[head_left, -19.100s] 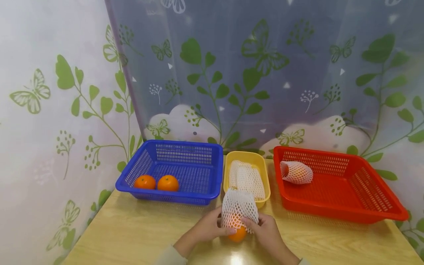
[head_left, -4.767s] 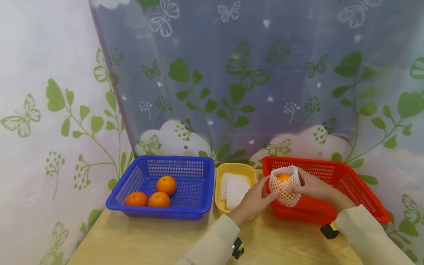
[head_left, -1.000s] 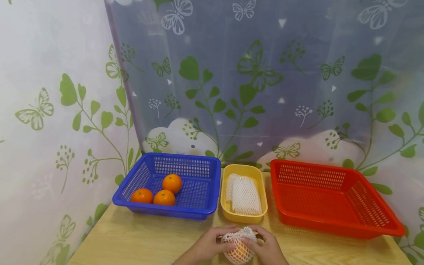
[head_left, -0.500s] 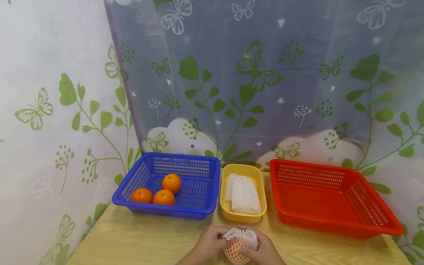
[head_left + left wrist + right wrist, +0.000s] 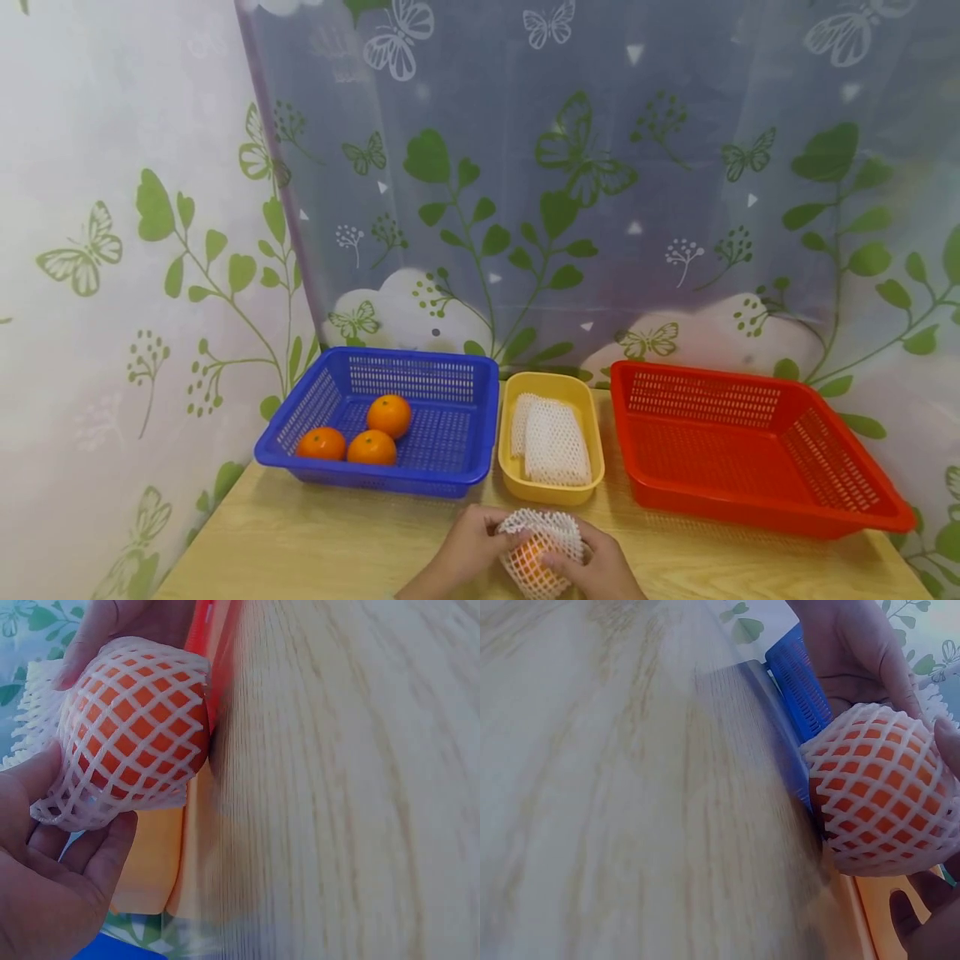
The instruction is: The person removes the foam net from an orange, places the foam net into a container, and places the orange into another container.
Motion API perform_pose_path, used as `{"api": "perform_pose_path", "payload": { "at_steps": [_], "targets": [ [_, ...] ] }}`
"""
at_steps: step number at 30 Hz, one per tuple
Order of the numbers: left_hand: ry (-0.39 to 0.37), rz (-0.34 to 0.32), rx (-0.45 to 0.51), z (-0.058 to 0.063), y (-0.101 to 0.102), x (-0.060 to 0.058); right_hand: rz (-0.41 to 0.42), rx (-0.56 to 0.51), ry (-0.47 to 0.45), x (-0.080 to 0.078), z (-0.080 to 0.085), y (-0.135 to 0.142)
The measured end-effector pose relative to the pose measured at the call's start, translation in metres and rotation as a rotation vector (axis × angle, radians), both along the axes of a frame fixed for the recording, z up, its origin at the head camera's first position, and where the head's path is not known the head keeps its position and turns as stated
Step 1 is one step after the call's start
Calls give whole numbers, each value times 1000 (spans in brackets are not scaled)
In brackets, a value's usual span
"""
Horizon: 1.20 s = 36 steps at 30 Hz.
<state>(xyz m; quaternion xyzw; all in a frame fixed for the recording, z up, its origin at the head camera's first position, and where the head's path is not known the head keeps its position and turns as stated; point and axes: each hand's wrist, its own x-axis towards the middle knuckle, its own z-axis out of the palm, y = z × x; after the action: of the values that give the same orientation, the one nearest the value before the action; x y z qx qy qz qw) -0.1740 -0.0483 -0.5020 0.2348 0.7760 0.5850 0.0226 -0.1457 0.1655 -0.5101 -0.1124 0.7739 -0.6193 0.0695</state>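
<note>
Low at the table's front, both hands hold an orange (image 5: 531, 557) wrapped in a white foam net (image 5: 542, 523). My left hand (image 5: 468, 546) pinches the net's loose upper edge between thumb and fingers, on the left side. My right hand (image 5: 607, 567) grips the wrapped fruit from the right, its thumb pressed on the front. Diamond mesh stretches round most of the orange (image 5: 124, 754) in the left wrist view, with a loose frill at one end. From the right wrist, bare orange skin shows at the net's edge, close to the tabletop.
A blue basket (image 5: 438, 437) at the left holds three unwrapped oranges (image 5: 372, 448). In the middle, a small yellow tray (image 5: 551, 496) contains flat white foam nets (image 5: 557, 446). A red basket (image 5: 705, 446) stands at the right. Patterned cloth walls (image 5: 480, 183) rise behind.
Over 19 seconds, a third orange has appeared in the blue basket. The wrapped fruit has left the red basket and come to the table's front. Lately the net's upper edge has spread wider.
</note>
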Motion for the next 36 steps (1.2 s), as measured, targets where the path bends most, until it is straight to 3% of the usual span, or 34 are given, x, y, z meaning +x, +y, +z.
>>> {"api": "perform_pose_path", "payload": {
  "at_steps": [6,11,19,27,32,36],
  "targets": [
    [-39,-37,1,3,-2,-1,-6,-11,49,-2,-4,0],
    [-103,-100,53,6,-4,-3,-88,17,118,-4,-2,-1],
    [-127,-117,27,3,-8,-2,-150,-9,168,-4,1,-8],
    [-155,-167,84,1,-6,3,-281,8,111,-3,3,-14],
    [-128,-153,81,2,-3,3,-362,44,175,-3,6,-14],
    [-100,-123,38,3,-2,4,-372,32,194,-2,6,-16]
  ]
}}
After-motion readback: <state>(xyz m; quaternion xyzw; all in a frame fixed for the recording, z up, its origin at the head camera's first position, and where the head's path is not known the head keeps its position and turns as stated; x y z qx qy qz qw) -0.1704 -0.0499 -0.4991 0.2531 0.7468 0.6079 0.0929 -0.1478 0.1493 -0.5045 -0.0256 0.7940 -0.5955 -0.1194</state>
